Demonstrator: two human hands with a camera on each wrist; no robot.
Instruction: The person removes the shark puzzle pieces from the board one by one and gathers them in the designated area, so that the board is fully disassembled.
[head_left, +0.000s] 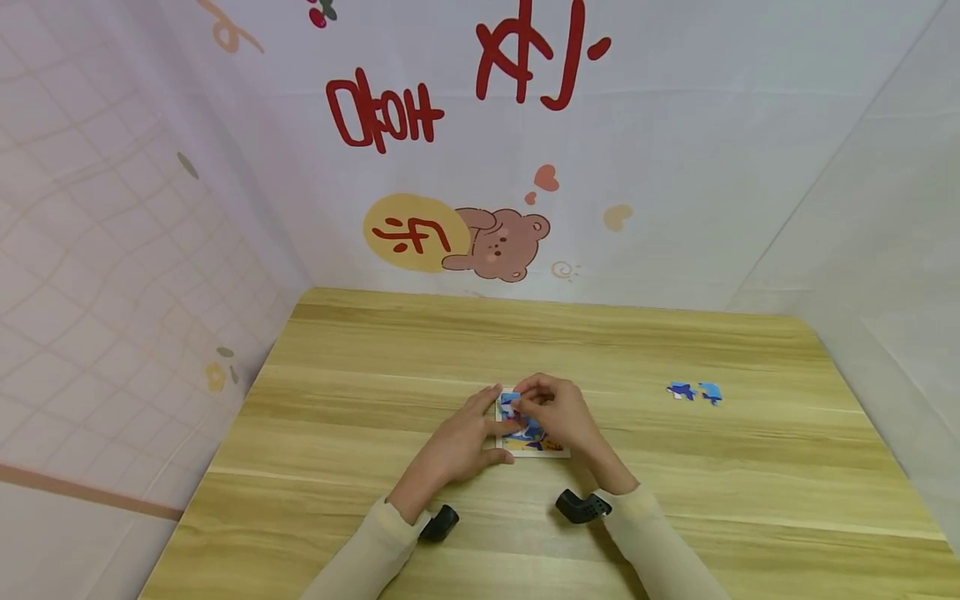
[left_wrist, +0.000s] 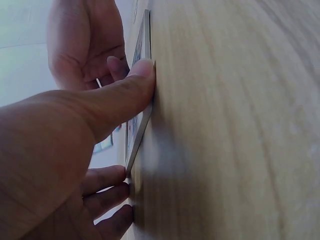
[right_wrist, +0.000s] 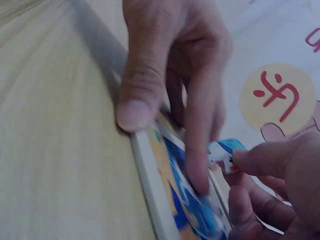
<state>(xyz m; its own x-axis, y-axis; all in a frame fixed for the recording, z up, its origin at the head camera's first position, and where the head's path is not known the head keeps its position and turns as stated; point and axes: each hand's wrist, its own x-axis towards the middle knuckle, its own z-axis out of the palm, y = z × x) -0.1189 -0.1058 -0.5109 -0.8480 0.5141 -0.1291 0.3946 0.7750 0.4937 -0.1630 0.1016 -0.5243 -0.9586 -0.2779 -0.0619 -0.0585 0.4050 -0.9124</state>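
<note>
A small jigsaw puzzle board (head_left: 534, 453) with a pale rim and a blue, yellow and purple picture lies on the table between the hands. My left hand (head_left: 463, 440) spans its left side, thumb at the near edge, with one finger pressing on the picture. Those fingers look mostly straight in the right wrist view. Between thumb and fingers, my right hand (head_left: 561, 412) pinches a blue and white puzzle piece (right_wrist: 226, 150), which is tilted above the board's far part. Both hands cover part of the picture.
Two loose puzzle pieces, one dark blue and white (head_left: 681, 390) and one lighter blue (head_left: 710, 392), lie to the right on the wooden table (head_left: 337, 467). A white printed curtain (head_left: 675, 167) stands behind the table.
</note>
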